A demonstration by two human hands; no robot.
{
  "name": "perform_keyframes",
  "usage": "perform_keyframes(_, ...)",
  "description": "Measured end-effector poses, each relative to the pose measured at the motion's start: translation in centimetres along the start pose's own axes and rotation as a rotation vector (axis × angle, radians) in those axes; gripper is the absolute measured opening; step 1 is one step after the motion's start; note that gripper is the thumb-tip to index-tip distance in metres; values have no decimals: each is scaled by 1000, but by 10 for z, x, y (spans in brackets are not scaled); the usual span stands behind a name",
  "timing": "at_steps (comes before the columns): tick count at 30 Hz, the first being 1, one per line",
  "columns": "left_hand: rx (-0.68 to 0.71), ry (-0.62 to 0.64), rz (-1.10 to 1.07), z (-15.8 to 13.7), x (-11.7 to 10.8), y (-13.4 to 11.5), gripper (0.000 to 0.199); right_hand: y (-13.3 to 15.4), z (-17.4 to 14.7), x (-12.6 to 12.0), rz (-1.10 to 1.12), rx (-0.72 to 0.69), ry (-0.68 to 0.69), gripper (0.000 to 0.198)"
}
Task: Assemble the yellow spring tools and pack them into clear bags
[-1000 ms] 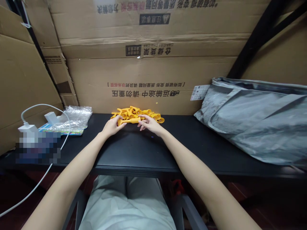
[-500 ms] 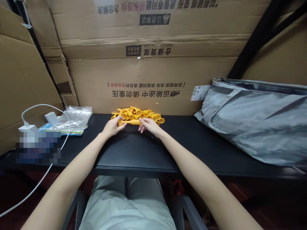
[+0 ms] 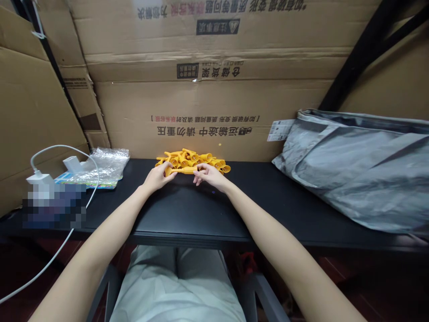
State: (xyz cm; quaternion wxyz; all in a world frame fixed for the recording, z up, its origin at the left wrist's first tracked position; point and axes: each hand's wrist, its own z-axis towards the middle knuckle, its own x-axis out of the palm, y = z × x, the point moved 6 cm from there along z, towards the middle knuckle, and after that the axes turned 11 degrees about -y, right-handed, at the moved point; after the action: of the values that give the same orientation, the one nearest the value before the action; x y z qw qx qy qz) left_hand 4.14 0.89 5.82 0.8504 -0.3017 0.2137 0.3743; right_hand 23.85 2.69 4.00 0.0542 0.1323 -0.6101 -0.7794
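Note:
Between my two hands lies a yellow plastic horn-shaped piece [image 3: 185,170], held level and crosswise. My left hand [image 3: 157,177] is closed around its wider left end, thumb towards me. The fingers of my right hand [image 3: 213,176] pinch its right end, and the other fingers curl below. Right behind the hands is a heap of similar yellow pieces [image 3: 193,158], several with flared, cup-like ends facing me. Some of the heap is hidden by my hands.
The black table [image 3: 187,210] runs up to a cardboard wall [image 3: 208,98]. A grey bag [image 3: 351,174] rests on the right. To the left are a clear plastic wrapper [image 3: 109,163], a white charger [image 3: 40,183] with a cable [image 3: 97,172], and a blurred-out object [image 3: 53,208].
My right hand has shifted very slightly to the right along the piece. My left hand and the heap look the same.

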Motion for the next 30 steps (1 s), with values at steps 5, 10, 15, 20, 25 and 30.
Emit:
perform_keyframes(5, 10, -4, 0, 0, 0, -1, 24, 1, -1, 1, -56, 36, -46, 32)
perform_keyframes(10, -2, 3, 3, 0, 1, 1, 24, 3, -1, 0, -73, 62, -75, 29)
perform_keyframes(15, -9, 10, 14, 1, 1, 1, 23, 3, -1, -2, -32, 42, -21, 46)
perform_keyframes(20, 1, 5, 19, 1, 1, 1, 23, 2, -2, -1, -33, 17, 8, 44)
perform_keyframes(25, 12, -14, 21, 0, 1, 1, 23, 3, -2, -1, -57, 27, -27, 35)
perform_keyframes(30, 17, -19, 24, 0, 2, 1, 25, 3, -2, 0, -60, 49, -51, 28)
